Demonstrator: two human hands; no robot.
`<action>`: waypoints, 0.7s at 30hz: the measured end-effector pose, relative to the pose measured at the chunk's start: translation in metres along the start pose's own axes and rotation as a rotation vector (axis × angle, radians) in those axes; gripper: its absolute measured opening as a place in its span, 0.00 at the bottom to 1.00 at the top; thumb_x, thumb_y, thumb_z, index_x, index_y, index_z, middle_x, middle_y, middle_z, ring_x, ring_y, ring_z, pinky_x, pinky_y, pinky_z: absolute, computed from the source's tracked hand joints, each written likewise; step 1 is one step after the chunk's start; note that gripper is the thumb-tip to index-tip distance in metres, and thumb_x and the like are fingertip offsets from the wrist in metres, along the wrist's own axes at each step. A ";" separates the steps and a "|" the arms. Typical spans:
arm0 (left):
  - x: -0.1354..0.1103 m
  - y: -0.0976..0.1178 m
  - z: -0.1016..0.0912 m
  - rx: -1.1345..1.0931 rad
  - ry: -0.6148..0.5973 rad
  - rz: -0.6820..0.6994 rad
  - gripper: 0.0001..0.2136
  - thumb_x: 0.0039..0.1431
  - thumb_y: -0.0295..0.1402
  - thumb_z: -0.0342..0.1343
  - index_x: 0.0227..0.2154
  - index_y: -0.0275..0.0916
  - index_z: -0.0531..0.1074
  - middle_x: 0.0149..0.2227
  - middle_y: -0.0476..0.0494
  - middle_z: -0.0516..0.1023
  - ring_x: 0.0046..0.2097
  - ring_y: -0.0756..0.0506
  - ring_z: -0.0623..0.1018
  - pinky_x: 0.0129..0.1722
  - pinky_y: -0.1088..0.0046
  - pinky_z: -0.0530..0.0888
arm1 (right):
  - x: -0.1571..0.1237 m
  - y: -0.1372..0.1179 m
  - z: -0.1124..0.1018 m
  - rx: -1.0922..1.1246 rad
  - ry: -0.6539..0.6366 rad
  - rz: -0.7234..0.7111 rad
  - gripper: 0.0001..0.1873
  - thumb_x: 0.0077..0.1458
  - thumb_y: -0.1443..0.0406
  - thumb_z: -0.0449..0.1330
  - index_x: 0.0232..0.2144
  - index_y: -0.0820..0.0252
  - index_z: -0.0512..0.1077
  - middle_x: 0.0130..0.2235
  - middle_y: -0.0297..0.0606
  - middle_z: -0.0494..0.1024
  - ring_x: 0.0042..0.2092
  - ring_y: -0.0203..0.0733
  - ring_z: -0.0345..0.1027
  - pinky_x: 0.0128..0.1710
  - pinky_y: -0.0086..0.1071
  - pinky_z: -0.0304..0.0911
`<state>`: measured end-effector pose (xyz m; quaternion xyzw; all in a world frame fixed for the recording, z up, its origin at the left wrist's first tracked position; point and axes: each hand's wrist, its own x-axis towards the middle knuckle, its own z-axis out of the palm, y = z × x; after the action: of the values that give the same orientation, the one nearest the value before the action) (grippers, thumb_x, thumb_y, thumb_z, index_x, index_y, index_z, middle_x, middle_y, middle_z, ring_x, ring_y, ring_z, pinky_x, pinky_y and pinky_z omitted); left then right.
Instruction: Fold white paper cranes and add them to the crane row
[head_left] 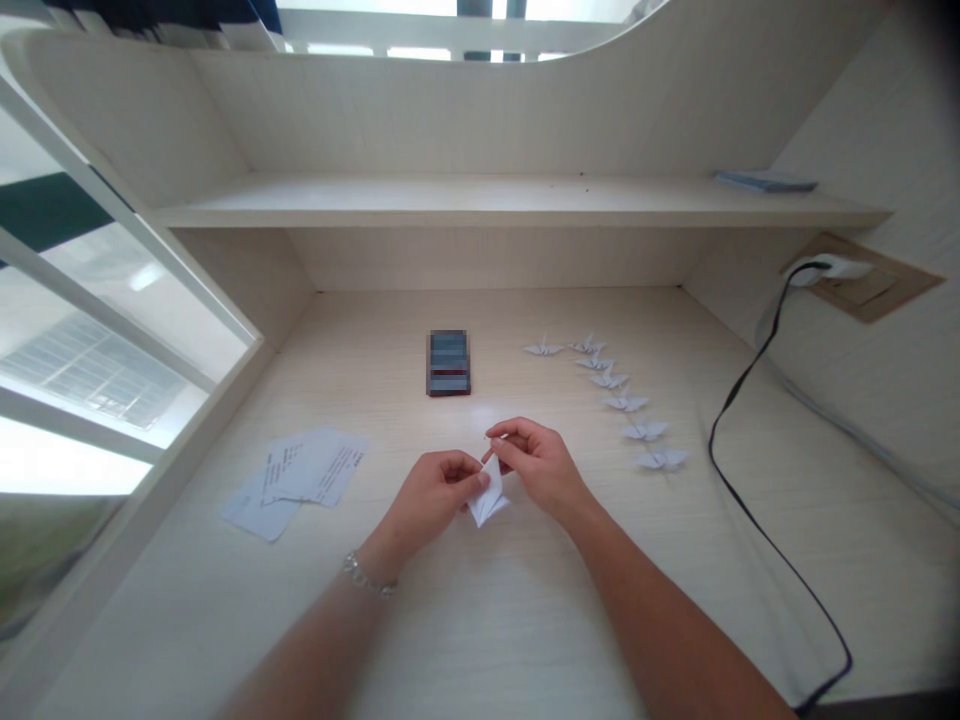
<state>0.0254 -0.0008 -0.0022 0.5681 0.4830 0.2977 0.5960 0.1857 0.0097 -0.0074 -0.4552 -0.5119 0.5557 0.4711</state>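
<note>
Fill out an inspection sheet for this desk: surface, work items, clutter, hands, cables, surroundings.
Surface: pale wood-grain desk.
Job's things: folded paper held just above the desk; seven paper cranes in a curved row to the right.
Clutter: printed sheets at left; dark box behind the hands, blurred.
Hands: left hand and right hand both pinch the folded paper.
Cables: black cable runs from a wall plug across the desk's right side to its front edge.
Surroundings: shelf above, blue booklet on it; window at left.

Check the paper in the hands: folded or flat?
Folded: the paper is a narrow, creased, pointed shape, pinched between the left hand and right hand.
</note>
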 end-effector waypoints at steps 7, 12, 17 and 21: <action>0.000 -0.002 0.001 0.005 0.042 0.011 0.09 0.49 0.35 0.56 0.24 0.33 0.71 0.22 0.48 0.71 0.24 0.51 0.68 0.24 0.77 0.64 | 0.000 -0.002 -0.004 -0.016 0.034 -0.012 0.14 0.46 0.61 0.61 0.36 0.61 0.71 0.29 0.38 0.76 0.30 0.38 0.69 0.30 0.31 0.64; 0.000 -0.001 0.001 0.018 0.031 0.009 0.08 0.48 0.35 0.57 0.24 0.33 0.72 0.22 0.48 0.71 0.24 0.51 0.68 0.24 0.76 0.64 | -0.002 -0.002 -0.003 -0.101 0.039 -0.060 0.09 0.44 0.66 0.62 0.32 0.61 0.72 0.27 0.35 0.74 0.29 0.36 0.68 0.30 0.30 0.63; 0.000 0.000 0.002 0.020 0.025 -0.004 0.08 0.49 0.34 0.56 0.24 0.33 0.71 0.22 0.48 0.71 0.24 0.51 0.68 0.23 0.76 0.64 | 0.000 -0.001 -0.004 -0.058 0.036 -0.071 0.07 0.47 0.66 0.60 0.31 0.61 0.70 0.25 0.34 0.74 0.26 0.34 0.66 0.27 0.29 0.63; 0.000 -0.002 0.002 0.002 0.038 -0.007 0.08 0.48 0.34 0.56 0.23 0.34 0.71 0.21 0.49 0.70 0.23 0.51 0.68 0.23 0.77 0.64 | 0.000 -0.003 -0.006 -0.074 0.069 -0.058 0.10 0.50 0.62 0.57 0.35 0.61 0.70 0.28 0.37 0.75 0.29 0.37 0.68 0.29 0.31 0.64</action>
<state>0.0273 -0.0015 -0.0041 0.5612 0.4965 0.3061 0.5872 0.1919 0.0103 -0.0051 -0.4761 -0.5286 0.5065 0.4872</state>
